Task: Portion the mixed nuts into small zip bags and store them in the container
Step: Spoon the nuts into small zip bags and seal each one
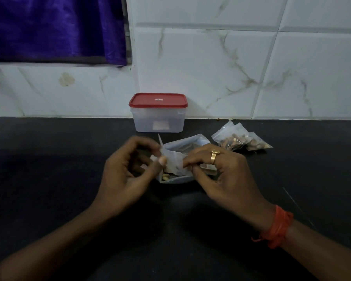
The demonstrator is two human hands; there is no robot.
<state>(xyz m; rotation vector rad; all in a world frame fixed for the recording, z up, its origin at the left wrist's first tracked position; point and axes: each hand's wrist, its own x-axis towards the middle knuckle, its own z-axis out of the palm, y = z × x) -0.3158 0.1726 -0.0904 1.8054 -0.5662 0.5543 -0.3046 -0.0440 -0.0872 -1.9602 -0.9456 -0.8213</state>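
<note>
A small clear zip bag (173, 161) is pinched between both hands above the dark counter. My left hand (128, 171) grips its left edge and my right hand (221, 171), with a gold ring, grips its right edge. Right behind and under the hands lies a larger open pouch of mixed nuts (187, 146); a cashew shows at its front. A clear plastic container (158, 120) with a red lid (158, 100) shut on it stands against the wall. Filled small bags of nuts (241, 139) lie to the right of the pouch.
The black counter (49, 169) runs across the view and meets a white marbled tile wall (231, 67). A purple curtain (55, 27) hangs at the upper left. An orange thread band is on my right wrist.
</note>
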